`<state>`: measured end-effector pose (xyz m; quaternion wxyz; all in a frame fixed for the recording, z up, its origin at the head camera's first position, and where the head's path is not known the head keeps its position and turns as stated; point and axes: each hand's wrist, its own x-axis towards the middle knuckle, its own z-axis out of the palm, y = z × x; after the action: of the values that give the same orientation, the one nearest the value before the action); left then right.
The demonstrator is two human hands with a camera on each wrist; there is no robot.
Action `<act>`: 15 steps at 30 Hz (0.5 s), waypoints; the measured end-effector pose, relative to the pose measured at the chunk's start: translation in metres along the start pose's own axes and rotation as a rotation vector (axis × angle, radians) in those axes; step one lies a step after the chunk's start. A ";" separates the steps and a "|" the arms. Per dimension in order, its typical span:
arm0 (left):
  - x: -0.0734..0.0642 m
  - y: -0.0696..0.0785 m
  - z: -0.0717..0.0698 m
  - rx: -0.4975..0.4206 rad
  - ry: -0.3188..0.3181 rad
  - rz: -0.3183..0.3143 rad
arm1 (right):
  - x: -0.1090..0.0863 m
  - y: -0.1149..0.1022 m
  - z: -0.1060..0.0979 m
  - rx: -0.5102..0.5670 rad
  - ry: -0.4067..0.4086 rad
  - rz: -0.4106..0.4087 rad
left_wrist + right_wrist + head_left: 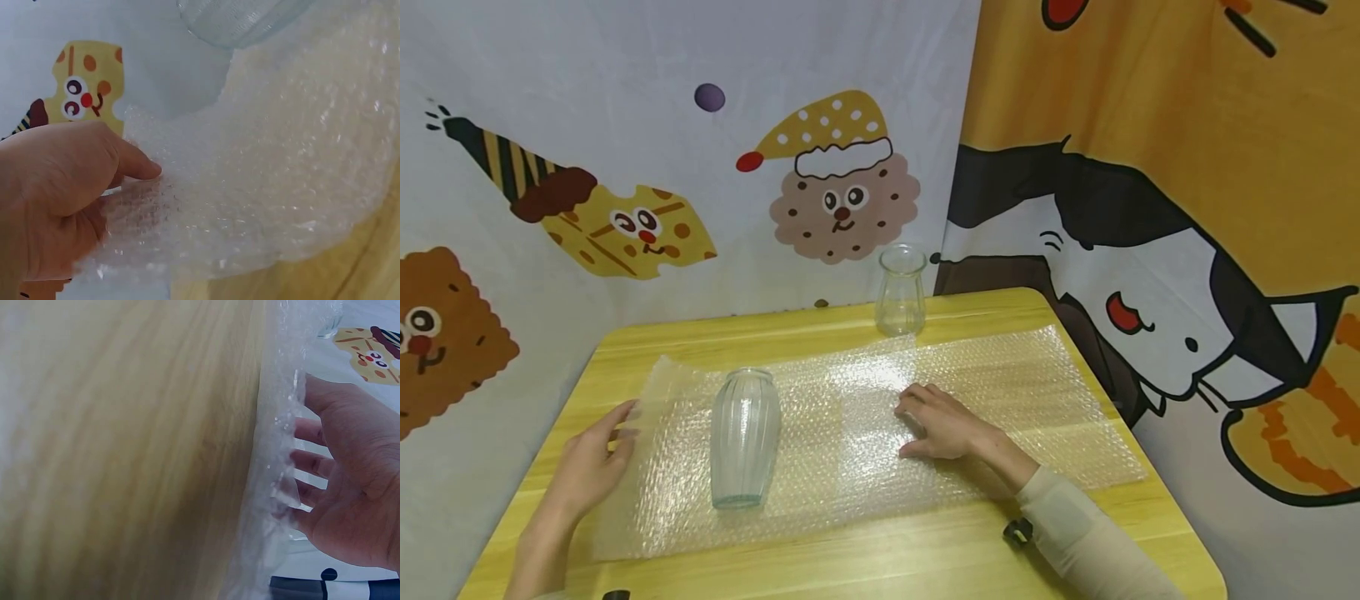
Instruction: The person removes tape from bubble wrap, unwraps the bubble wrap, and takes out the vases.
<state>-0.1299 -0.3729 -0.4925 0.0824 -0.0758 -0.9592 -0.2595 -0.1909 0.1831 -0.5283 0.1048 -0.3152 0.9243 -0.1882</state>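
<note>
A sheet of bubble wrap (pixel 808 467) lies spread across the wooden table. On its left part a ribbed clear glass vase (pixel 745 442) lies on its side, mouth toward the back wall. My left hand (pixel 587 467) is at the sheet's left edge; in the left wrist view its thumb (pixel 140 164) is over the wrap and the other fingers are behind it, pinching the edge. Right of the vase, my right hand (pixel 943 425) rests its fingertips on the sheet with the fingers loosely spread. Those fingers (pixel 310 464) meet the wrap's surface in the right wrist view.
A second glass vase (pixel 901 292) with a flared rim stands upright at the back of the table (pixel 760 329), just behind the wrap. Printed cartoon curtains (pixel 662 125) hang close behind and at the right. A small black object (pixel 1018 532) is beside my right forearm.
</note>
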 end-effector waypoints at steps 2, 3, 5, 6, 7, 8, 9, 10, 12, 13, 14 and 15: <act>0.001 -0.005 0.002 0.011 -0.003 0.001 | 0.000 0.000 0.000 -0.001 0.000 0.003; 0.002 -0.008 0.003 0.013 -0.003 0.002 | 0.000 0.000 0.001 -0.001 0.000 0.005; 0.002 -0.014 0.007 0.022 -0.002 0.002 | 0.000 0.001 0.001 -0.002 0.001 0.006; 0.002 -0.017 0.009 0.028 -0.002 0.000 | 0.000 0.001 0.001 -0.004 0.001 0.005; 0.002 -0.019 0.011 0.033 -0.001 -0.003 | 0.000 0.001 0.002 -0.004 0.001 0.004; 0.002 -0.021 0.013 0.035 -0.005 -0.010 | 0.000 0.001 0.002 -0.004 0.001 0.003; 0.002 -0.022 0.015 0.035 -0.013 -0.022 | 0.000 0.001 0.002 -0.004 0.001 0.001; 0.001 -0.023 0.017 0.039 -0.019 -0.029 | 0.000 0.001 0.002 -0.004 0.002 0.000; 0.001 -0.024 0.020 0.035 -0.034 -0.039 | 0.000 0.001 0.002 -0.006 0.003 -0.001; 0.000 -0.024 0.022 0.026 -0.042 -0.042 | 0.000 0.000 0.001 -0.006 0.004 -0.001; 0.000 -0.024 0.023 0.022 -0.053 -0.045 | 0.000 0.000 0.001 -0.006 0.005 0.000; 0.000 -0.024 0.024 0.018 -0.059 -0.046 | 0.001 0.000 0.001 -0.006 0.005 0.001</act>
<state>-0.1374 -0.3810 -0.5249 0.0486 -0.0606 -0.9650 -0.2506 -0.1911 0.1827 -0.5299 0.1013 -0.3148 0.9252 -0.1860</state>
